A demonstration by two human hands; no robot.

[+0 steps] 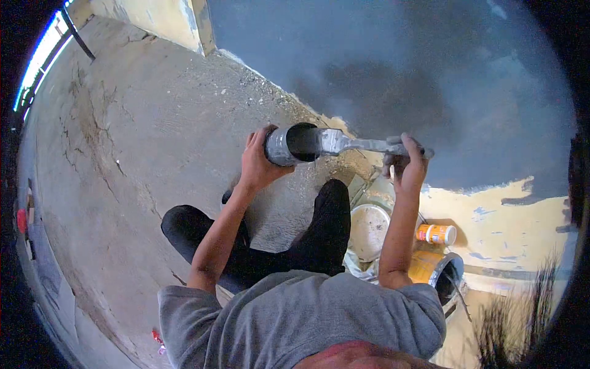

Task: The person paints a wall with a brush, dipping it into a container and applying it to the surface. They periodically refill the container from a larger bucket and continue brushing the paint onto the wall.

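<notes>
My left hand (257, 161) is wrapped round a grey paint-smeared can (279, 146), tilted with its mouth toward the right. In my right hand (407, 161) is the handle of a paintbrush (362, 144), coated in grey paint. The brush's bristle end lies at the can's mouth, partly inside it; the bristle tips are hidden. Just beyond the brush stands a wall (393, 74) covered in grey-blue paint, with a darker patch near the middle.
To the right, the wall's lower part is bare yellow (491, 215). Near my right forearm are a round white lid or bucket top (369, 230), an orange-and-white tub (437, 234) and a yellow bucket (424, 265) with dark contents. Cracked concrete floor (141, 135) spreads leftward.
</notes>
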